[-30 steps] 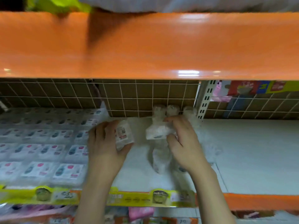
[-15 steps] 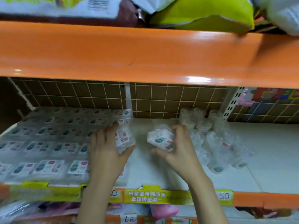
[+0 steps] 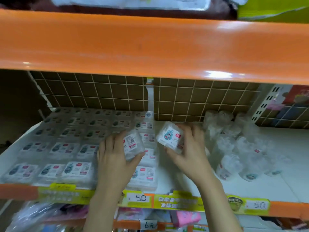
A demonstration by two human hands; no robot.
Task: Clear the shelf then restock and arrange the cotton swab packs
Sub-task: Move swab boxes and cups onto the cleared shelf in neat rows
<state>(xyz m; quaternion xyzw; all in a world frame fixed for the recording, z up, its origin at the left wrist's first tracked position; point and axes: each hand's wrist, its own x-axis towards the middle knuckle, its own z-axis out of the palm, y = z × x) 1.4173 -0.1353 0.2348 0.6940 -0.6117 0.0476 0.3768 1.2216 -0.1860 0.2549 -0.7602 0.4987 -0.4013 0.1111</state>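
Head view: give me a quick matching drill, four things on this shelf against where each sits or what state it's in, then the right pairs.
Things:
1. left hand
2. right hand
3. flat boxed packs
4. round clear tubs

Places or states:
A. lying loose on the shelf's right side
B. laid in neat rows on the shelf's left side
C. holds a pack showing a cartoon label
D. holds a clear pack showing a QR-code label

Pairs: 1-D, 2-C, 3-B, 4-A

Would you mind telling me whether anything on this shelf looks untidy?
Yes: the round packs right of the hands lie tumbled in a loose heap, while the flat boxes on the left sit in neat rows.
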